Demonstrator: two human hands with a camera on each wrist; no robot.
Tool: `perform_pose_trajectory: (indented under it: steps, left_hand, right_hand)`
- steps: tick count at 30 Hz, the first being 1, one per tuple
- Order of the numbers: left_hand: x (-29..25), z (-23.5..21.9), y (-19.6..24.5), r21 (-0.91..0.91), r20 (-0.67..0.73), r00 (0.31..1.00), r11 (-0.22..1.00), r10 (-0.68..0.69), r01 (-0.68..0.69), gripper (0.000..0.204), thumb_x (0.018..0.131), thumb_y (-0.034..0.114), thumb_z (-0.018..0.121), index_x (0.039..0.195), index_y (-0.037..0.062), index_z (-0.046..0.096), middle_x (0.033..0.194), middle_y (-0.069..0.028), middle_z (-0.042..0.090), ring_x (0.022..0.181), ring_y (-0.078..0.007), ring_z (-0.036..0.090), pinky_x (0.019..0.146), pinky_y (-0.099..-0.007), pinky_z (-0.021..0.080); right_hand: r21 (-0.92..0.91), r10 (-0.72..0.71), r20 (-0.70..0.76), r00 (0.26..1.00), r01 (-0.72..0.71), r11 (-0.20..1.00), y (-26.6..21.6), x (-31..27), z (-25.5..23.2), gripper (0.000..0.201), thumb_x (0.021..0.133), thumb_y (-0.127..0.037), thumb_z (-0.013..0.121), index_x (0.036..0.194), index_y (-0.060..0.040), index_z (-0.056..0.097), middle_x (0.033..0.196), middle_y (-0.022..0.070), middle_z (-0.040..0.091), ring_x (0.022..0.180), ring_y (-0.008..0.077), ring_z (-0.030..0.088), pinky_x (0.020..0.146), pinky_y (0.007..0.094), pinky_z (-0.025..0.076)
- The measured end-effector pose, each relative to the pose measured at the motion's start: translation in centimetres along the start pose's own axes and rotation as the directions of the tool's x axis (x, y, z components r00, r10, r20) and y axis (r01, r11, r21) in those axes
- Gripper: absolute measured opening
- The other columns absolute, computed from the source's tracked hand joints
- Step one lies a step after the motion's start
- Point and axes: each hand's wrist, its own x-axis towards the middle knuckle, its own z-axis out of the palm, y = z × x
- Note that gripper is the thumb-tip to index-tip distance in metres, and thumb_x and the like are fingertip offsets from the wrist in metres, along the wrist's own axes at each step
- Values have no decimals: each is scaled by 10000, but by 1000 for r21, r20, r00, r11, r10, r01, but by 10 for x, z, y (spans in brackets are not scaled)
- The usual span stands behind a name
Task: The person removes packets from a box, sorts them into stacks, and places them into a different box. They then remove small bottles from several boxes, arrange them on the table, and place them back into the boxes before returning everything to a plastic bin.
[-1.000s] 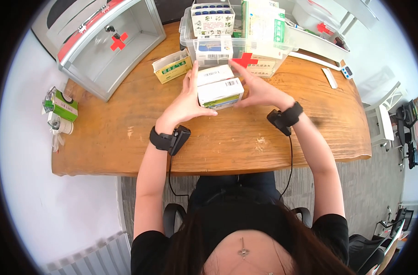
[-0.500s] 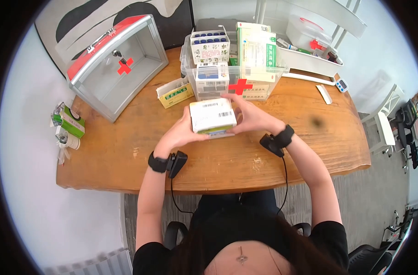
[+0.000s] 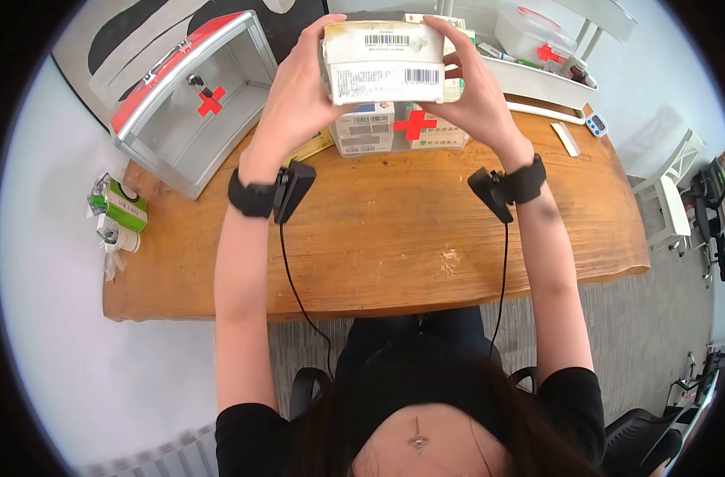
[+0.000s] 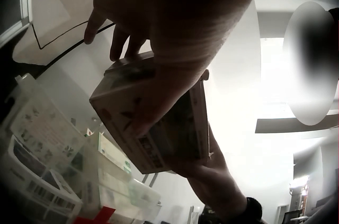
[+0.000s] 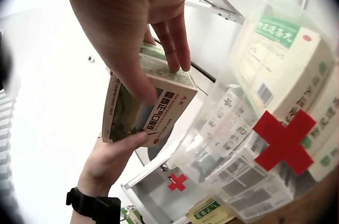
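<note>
Both hands hold two white medicine boxes (image 3: pixel 387 79) pressed together, raised in front of the clear plastic bin (image 3: pixel 415 126). Barcodes on the boxes face up toward the head view. My left hand (image 3: pixel 295 87) grips their left end, and my right hand (image 3: pixel 479 99) grips the right end. The right wrist view shows a printed carton (image 5: pixel 168 108) with a dark picture panel, the right hand's thumb across it. From the left wrist view, the left hand (image 4: pixel 164 38) spans the same carton (image 4: pixel 119 113), and the right hand (image 4: pixel 209 176) holds its far end.
Inside the bin stand medicine cartons (image 5: pixel 275 65), partly hidden in the head view. A yellow carton (image 3: pixel 313 148) sits beside it. At left stands a clear-fronted case (image 3: pixel 207 139) with a red lid; a white rack (image 3: pixel 529 87) is at back right. A green box (image 3: pixel 126 208) lies at the left edge.
From the tabletop before the bin, both hands have lifted the boxes up and away from the body. They are now over the bin, covering much of its contents in the head view.
</note>
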Motion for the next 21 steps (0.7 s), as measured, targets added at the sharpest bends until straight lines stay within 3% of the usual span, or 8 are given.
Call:
perform_pose_trajectory:
  steps: [6, 8, 9, 11, 12, 14, 18, 21]
  left_hand:
    - [10, 18, -25, -136, 113, 987, 983, -110, 125, 901, 638, 227, 826, 1353, 115, 289, 1293, -177, 508, 1161, -357, 530, 976, -438, 445]
    - [11, 23, -32, -106, 91, 992, 990, -82, 92, 933, 627, 246, 832, 1361, 103, 275, 1307, -175, 501, 1182, -348, 519, 1005, -435, 428]
    - [11, 25, -36, -107, 94, 992, 990, -86, 96, 933, 627, 246, 832, 1361, 103, 275, 1307, -175, 501, 1182, -348, 519, 1005, -435, 428]
    - [11, 31, -45, -140, 112, 989, 984, -98, 113, 964, 620, 280, 837, 1366, 56, 271, 1312, -189, 491, 1215, -344, 488, 1022, -443, 406]
    - [12, 32, -50, -140, 114, 988, 983, -100, 116, 964, 620, 280, 837, 1366, 56, 271, 1312, -189, 491, 1215, -344, 488, 1022, -443, 406]
    - [13, 32, -59, -100, 156, 982, 987, -108, 124, 1038, 603, 363, 840, 1390, 8, 263, 1325, -214, 472, 1263, -343, 430, 1052, -444, 366]
    - [15, 31, -75, -71, 266, 937, 965, -227, 254, 1090, 584, 444, 835, 1405, -9, 280, 1337, -237, 451, 1291, -358, 378, 1070, -441, 335]
    - [17, 33, -80, -89, 297, 925, 957, -238, 275, 1093, 583, 481, 825, 1408, -6, 300, 1334, -237, 452, 1308, -366, 344, 1073, -455, 324]
  right_hand:
    - [2, 88, 64, 994, -88, 996, 16, 10, 4, 884, 692, -116, 782, 1430, -191, 301, 1337, 81, 467, 930, 185, 591, 799, 321, 531]
    - [74, 61, 43, 997, -64, 995, 15, 13, 4, 606, 863, -282, 664, 1350, -47, 390, 1279, 166, 496, 975, 174, 598, 782, 279, 503]
    - [77, 64, 46, 997, -67, 995, 23, 13, 6, 606, 863, -282, 664, 1350, -47, 390, 1279, 166, 496, 975, 174, 598, 782, 279, 503]
    - [51, 45, 184, 982, -55, 997, 45, 12, 11, 831, 838, -313, 693, 1472, -136, 187, 1466, 128, 309, 1287, 188, 408, 974, 295, 416]
    - [53, 46, 185, 982, -57, 997, 46, 13, 15, 831, 838, -313, 693, 1472, -136, 187, 1466, 128, 309, 1287, 188, 408, 974, 295, 416]
    - [139, 189, 204, 961, -220, 966, 47, 11, 24, 853, 753, -146, 733, 1459, -190, 256, 1348, 105, 459, 945, 181, 587, 810, 318, 523]
    - [88, 204, 280, 938, -237, 968, 52, 9, 29, 790, 811, -169, 674, 1470, -184, 237, 1369, 129, 440, 949, 186, 588, 814, 320, 517]
    - [-3, 273, 256, 927, -282, 959, 50, 8, 31, 672, 798, -205, 700, 1373, -137, 358, 1225, 147, 545, 857, 228, 630, 695, 323, 526]
